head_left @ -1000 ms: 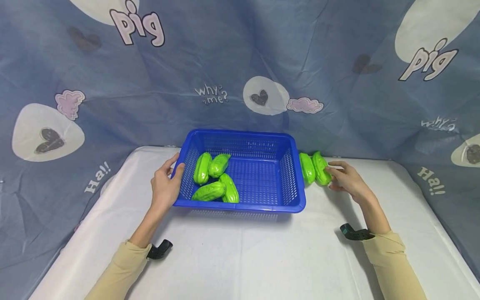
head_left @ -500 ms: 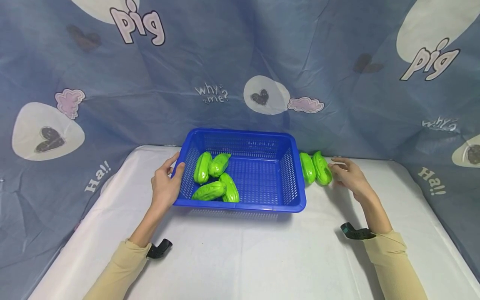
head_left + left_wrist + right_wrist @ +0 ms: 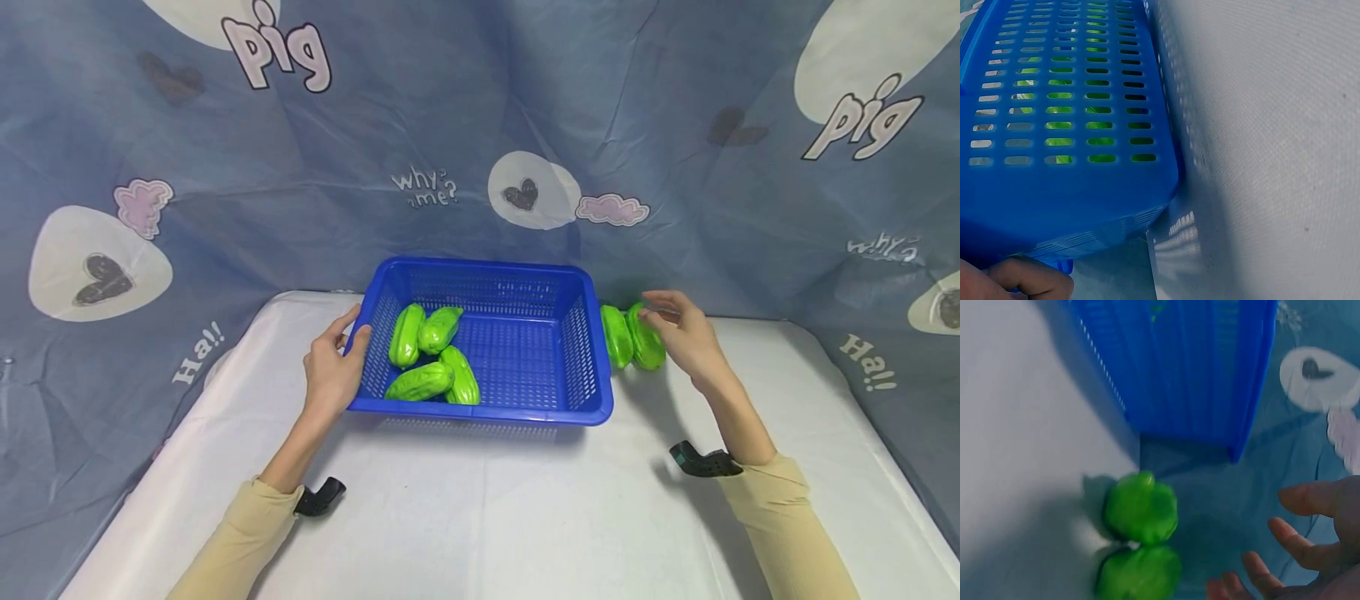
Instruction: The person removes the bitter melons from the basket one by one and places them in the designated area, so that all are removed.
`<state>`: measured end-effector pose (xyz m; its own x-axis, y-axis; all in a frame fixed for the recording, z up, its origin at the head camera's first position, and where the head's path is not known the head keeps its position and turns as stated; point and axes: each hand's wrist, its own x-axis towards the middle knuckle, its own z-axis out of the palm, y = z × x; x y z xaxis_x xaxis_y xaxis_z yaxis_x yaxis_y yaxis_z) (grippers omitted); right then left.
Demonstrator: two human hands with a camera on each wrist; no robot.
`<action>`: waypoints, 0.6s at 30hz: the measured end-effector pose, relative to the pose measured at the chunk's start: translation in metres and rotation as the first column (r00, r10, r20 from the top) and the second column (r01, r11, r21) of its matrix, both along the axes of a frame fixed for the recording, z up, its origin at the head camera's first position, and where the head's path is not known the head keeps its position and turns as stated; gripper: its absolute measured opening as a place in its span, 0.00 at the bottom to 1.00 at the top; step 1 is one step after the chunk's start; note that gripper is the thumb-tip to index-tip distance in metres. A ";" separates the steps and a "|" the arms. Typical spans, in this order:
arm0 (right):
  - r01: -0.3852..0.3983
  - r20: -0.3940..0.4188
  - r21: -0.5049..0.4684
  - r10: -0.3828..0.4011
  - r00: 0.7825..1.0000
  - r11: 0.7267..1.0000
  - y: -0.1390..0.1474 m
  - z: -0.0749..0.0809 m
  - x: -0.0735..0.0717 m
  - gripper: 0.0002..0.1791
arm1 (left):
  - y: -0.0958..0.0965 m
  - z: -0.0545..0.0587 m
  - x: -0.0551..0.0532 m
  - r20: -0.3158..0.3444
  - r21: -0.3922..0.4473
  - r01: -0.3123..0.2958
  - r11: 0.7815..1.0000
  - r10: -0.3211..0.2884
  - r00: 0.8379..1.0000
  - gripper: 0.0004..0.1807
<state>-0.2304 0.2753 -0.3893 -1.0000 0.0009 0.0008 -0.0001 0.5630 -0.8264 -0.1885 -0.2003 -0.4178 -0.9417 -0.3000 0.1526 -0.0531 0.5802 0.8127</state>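
Blue-grey printed cloth (image 3: 450,108) is hung behind the counter (image 3: 480,517), which is spread with white fabric.

At the left, the short end of a blue basket (image 3: 480,414) is held by the left hand (image 3: 332,371). Its thumb is laid at the rim and its fingers are bent round the outside, so the rim is clamped between them. This hold is judged to be for steadying the basket, since it is applied at one end only and the opening is left unobstructed.

Inside the basket, four green vegetables (image 3: 406,336) are grouped in the left half, two toward the back and two toward the front. The right half of the basket floor is left bare, by which room for further pieces is presumably given.

To the right of the basket, two loose vegetables (image 3: 617,336) are stood side by side on the counter, just beside the basket wall; a short reach is thereby allowed.

Farthest right, the right hand (image 3: 688,337) is poised by the outer vegetable (image 3: 649,350). Its fingers (image 3: 1294,540) are spread apart with nothing gripped, and in the right wrist view no contact with either piece is shown.
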 end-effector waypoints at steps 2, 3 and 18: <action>-0.025 -0.020 0.018 0.026 0.999 1.000 -0.007 0.005 0.001 0.31 | 0.000 0.000 0.000 0.000 -0.001 0.001 1.000 -0.001 1.000 0.27; -0.036 -0.026 0.023 0.037 0.999 0.999 -0.011 0.007 0.002 0.30 | 0.000 0.000 0.000 0.001 -0.001 0.001 1.000 -0.001 1.000 0.27; -0.218 0.005 -0.109 0.220 0.976 0.970 -0.056 0.048 0.001 0.30 | 0.000 0.001 0.000 0.001 0.004 -0.001 1.000 0.001 1.000 0.26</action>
